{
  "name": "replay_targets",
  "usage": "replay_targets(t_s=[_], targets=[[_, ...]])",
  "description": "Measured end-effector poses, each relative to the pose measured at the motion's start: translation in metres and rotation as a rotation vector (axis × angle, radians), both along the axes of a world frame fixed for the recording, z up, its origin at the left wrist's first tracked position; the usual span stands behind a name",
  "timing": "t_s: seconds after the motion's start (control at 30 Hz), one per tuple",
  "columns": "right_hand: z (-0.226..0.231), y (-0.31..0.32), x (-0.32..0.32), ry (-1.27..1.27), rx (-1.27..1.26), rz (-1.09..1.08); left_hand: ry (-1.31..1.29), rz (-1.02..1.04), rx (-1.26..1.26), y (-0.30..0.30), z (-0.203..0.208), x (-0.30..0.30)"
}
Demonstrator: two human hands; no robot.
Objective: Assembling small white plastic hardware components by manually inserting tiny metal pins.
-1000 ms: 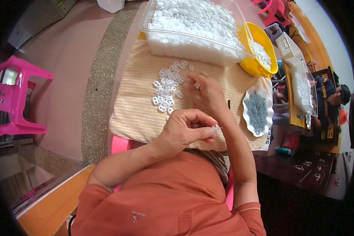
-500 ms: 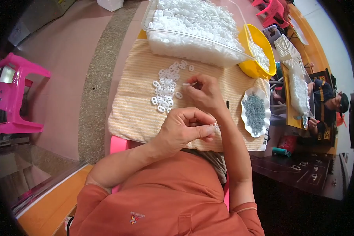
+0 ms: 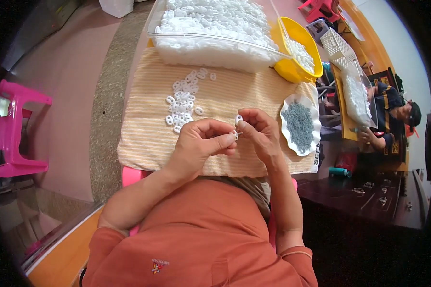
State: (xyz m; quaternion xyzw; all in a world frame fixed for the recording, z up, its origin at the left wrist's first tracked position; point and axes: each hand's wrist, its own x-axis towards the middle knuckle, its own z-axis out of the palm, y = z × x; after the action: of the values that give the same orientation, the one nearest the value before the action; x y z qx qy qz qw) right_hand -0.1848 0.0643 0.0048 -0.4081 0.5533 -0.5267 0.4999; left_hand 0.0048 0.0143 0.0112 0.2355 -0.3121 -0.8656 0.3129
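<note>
White oval two-holed plastic piece (image 3: 239,119) is pinched between thumb and finger of the right hand (image 3: 262,135), long axis pointing roughly away from the person, just beyond the small white part (image 3: 234,135) that the left hand (image 3: 201,139) pinches tightly.

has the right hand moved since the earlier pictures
Yes, the right hand has moved rightward and back toward the body, farther from the clear bin.

Smooth plastic pieces (image 3: 183,106), matt cloth (image 3: 143,115)
</note>
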Motion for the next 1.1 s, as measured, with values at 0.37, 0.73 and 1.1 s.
replay_targets(t_s=[0.37,0.73,1.1], targets=[[-0.009,0.017,0.001,-0.042,-0.021,-0.04,-0.066,0.002,0.003,-0.004,-0.009,-0.003],[-0.003,0.021,0.009,-0.126,0.006,-0.08,-0.081,-0.011,0.015,-0.004,-0.013,-0.005],[-0.008,0.023,0.005,-0.164,0.014,-0.087,-0.092,-0.013,0.016,-0.004,-0.017,-0.004]])
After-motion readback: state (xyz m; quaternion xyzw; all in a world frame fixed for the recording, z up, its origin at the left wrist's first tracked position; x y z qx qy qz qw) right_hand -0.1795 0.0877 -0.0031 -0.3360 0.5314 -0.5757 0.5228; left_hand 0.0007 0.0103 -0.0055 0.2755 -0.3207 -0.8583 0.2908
